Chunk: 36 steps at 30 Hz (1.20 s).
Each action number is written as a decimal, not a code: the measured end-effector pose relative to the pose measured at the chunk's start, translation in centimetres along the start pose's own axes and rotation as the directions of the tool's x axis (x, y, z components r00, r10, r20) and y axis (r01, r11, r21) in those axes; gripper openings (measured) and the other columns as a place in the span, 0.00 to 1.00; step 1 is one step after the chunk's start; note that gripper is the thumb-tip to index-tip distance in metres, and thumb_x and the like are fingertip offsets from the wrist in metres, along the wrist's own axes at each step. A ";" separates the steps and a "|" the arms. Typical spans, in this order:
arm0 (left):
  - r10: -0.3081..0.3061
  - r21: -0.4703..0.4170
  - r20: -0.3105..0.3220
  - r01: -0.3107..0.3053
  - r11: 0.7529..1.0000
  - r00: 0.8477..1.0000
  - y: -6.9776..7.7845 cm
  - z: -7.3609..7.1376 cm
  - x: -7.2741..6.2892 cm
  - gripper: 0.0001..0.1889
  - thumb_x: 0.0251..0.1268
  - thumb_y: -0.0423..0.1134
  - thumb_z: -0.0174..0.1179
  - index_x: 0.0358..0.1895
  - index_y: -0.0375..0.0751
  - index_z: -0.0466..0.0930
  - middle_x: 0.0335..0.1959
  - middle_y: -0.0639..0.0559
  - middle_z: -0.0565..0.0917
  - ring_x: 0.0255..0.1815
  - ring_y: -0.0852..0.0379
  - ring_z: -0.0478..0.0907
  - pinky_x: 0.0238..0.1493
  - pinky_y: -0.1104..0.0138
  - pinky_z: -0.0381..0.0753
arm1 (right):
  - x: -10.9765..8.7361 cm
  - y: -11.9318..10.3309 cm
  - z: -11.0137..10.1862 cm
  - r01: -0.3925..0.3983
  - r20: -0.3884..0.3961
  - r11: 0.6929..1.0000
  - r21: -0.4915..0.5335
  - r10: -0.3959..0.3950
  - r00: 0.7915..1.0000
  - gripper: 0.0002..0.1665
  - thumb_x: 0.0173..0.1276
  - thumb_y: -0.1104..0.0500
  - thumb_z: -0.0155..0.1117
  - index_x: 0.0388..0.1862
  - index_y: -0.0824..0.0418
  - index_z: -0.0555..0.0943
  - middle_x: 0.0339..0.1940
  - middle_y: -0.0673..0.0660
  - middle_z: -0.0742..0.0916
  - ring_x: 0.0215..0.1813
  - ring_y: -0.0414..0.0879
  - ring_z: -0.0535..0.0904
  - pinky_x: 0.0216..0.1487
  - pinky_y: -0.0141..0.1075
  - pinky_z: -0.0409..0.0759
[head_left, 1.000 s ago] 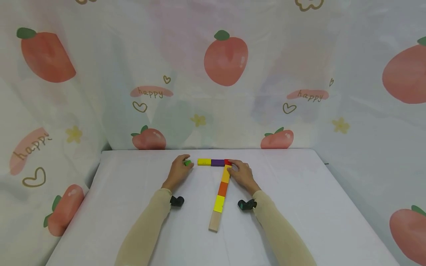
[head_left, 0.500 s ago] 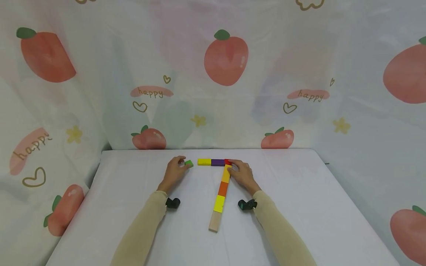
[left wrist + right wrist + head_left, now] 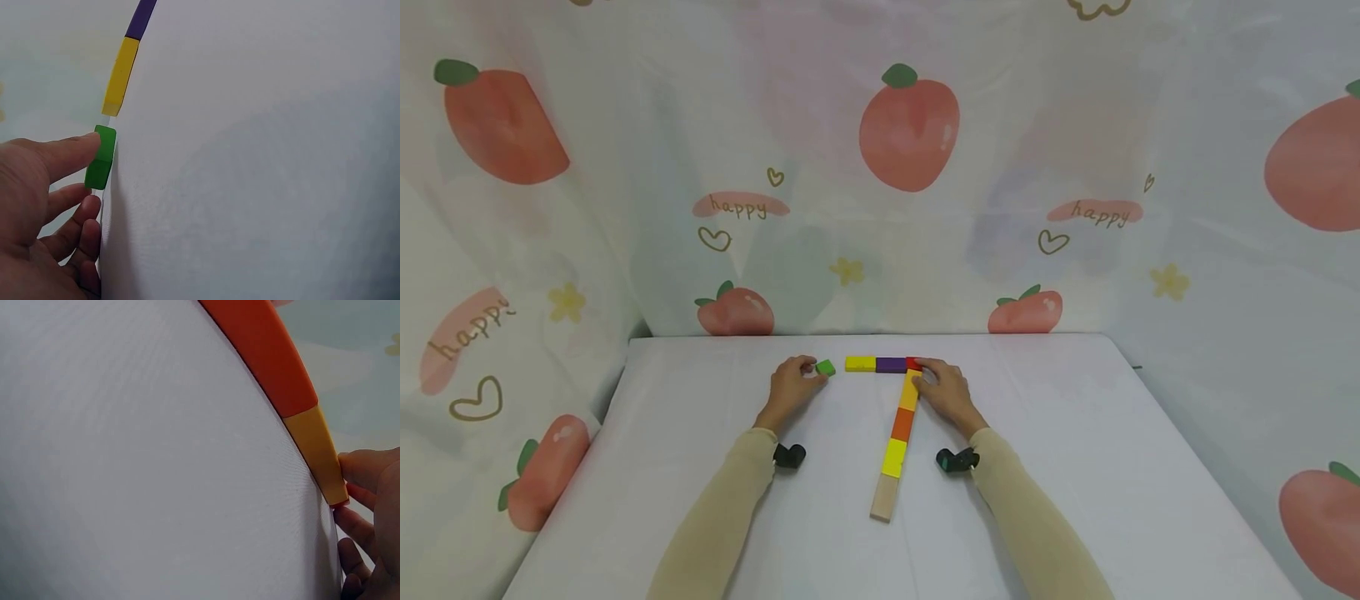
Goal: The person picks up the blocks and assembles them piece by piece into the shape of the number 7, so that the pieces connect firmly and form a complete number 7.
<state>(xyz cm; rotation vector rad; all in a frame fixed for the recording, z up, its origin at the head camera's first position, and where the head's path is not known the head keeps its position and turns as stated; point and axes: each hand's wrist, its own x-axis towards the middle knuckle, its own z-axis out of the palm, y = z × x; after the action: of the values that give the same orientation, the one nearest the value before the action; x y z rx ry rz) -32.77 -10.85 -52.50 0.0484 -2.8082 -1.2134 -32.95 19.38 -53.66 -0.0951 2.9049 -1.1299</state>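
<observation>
My left hand (image 3: 788,392) pinches a small green block (image 3: 825,367) between thumb and fingers, just left of a short row of blocks. In the left wrist view the thumb lies on that green block (image 3: 104,153), and a small gap parts it from the yellow block (image 3: 121,78). The row runs yellow, purple (image 3: 891,365) and red (image 3: 912,363). At its right end my right hand (image 3: 951,396) grips the corner, fingertips at the red block and thumb against the amber block (image 3: 910,390). Its fingers partly hide the red block.
From the amber block a slanting line runs toward the person: orange block (image 3: 902,425), bright yellow block (image 3: 894,457), plain wooden block (image 3: 883,498). All lie on a white-covered table (image 3: 1045,483). A printed curtain (image 3: 805,125) stands behind it and at both sides.
My left hand has drawn back slightly to the left, its fingers loosening around the green block, which now shows more. The right hand and the rows of blocks have stayed put.
</observation>
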 end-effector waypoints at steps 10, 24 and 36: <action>0.003 0.063 -0.025 -0.001 0.998 1.000 -0.2 0.8 0.6 0.21 0.59 0.43 0.69 0.54 0.39 0.81 0.47 0.44 0.85 0.51 0.46 0.78 0.61 0.50 0.67 | 0.2 0.1 0.0 -0.005 0.004 1.000 -0.006 0.005 1.000 0.28 0.72 0.47 0.58 0.71 0.47 0.72 0.73 0.56 0.72 0.72 0.59 0.62 0.73 0.60 0.58; -0.015 -0.012 0.001 0.015 1.000 1.000 -0.1 0.2 0.3 0.20 0.62 0.37 0.66 0.57 0.37 0.79 0.51 0.43 0.83 0.54 0.47 0.77 0.63 0.52 0.71 | 0.1 0.0 -0.1 -0.010 0.015 1.000 -0.015 0.010 1.000 0.29 0.73 0.47 0.58 0.71 0.48 0.71 0.74 0.57 0.72 0.72 0.60 0.62 0.73 0.60 0.57; -0.007 -0.057 0.038 0.009 0.998 0.999 0.4 -0.1 0.3 0.21 0.64 0.37 0.64 0.60 0.38 0.77 0.55 0.43 0.81 0.58 0.46 0.75 0.65 0.53 0.72 | 0.1 0.0 -0.2 -0.014 0.010 1.000 -0.005 0.014 1.000 0.29 0.72 0.47 0.58 0.71 0.47 0.71 0.74 0.56 0.72 0.72 0.59 0.62 0.72 0.60 0.59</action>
<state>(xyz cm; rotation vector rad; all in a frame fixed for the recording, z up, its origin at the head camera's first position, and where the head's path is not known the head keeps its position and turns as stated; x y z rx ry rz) -33.03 -10.68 -52.16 0.0332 -2.8062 -1.3096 -33.07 19.45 -53.52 -0.0798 2.8949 -1.1162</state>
